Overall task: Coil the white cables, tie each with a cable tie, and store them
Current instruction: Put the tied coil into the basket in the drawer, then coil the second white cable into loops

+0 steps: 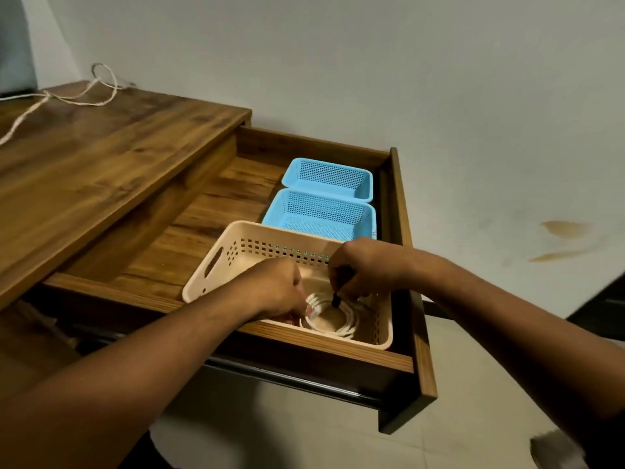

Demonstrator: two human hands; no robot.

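Note:
A coiled white cable (341,324) lies inside a beige plastic basket (220,262) in the open wooden drawer (404,211). My left hand (270,289) reaches into the basket and holds the left side of the coil with its fingertips. My right hand (363,269) is curled over the coil's top and pinches a black cable tie (336,301) that wraps the cable. Another loose white cable (61,99) trails across the wooden desk top at the far left.
Two blue mesh baskets (329,179) (321,218) sit behind the beige one in the drawer. The left half of the drawer floor (203,211) is bare wood. The desk top (101,157) overhangs the drawer on the left. A pale wall is behind.

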